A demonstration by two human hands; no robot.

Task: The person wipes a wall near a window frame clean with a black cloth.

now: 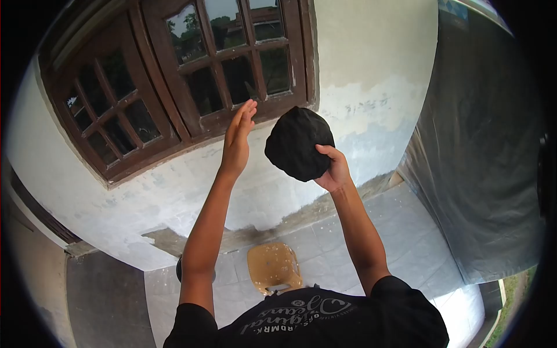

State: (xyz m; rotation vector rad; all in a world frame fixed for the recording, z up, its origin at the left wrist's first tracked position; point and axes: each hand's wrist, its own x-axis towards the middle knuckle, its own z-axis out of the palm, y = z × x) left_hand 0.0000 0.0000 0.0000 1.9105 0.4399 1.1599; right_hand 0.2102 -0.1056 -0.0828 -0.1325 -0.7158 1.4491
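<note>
One pale wall [371,55] rises beyond a tan chair [270,262] as you hold a black cloth bundle [298,142] in midair.
Your right hand [336,171] clasps only its lower right edge, thumb in front, other fingers hidden behind; your left hand [237,141] stands apart, fingers extended, holding nothing. Should that one-sided grip slacken, the soft-looking bundle could sag or slip free.

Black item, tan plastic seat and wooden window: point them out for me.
Black item [297,145]: head view, middle of its broad side.
Tan plastic seat [271,262]: head view, middle of its top.
Wooden window [161,75]: head view, upright frame between its panels.
</note>
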